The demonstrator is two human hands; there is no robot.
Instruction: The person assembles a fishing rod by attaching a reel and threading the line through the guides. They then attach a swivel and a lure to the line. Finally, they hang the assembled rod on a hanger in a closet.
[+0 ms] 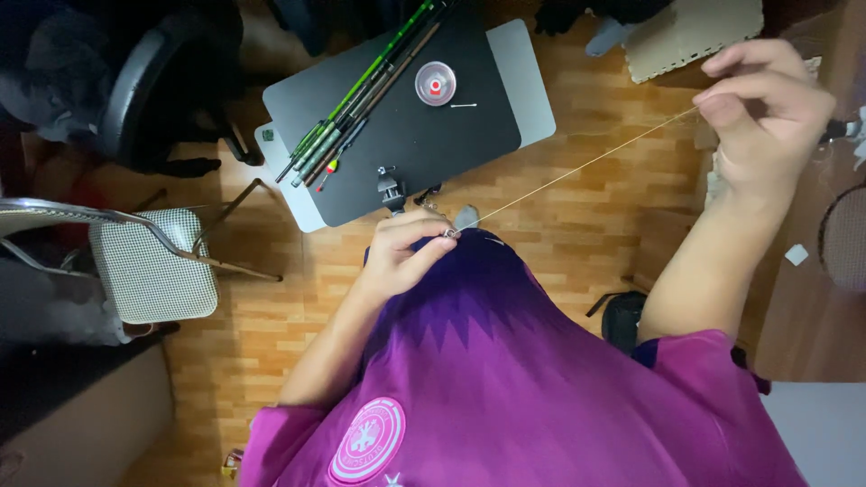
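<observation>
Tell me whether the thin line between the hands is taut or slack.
Taut: the line runs straight from the left hand to the raised right hand.

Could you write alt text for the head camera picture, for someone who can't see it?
Seen from above, a person in a purple shirt stretches a thin line taut between the left hand, pinching a small metal piece, and the raised right hand. Beyond them, a dark small table on a wooden floor holds fishing rods and a round spool.

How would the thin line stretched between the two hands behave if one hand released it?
The line looks taut only because the left hand and right hand pull it; released, it would probably fall limp. It seems very thin, so likely light and slippery to pinch.
</observation>
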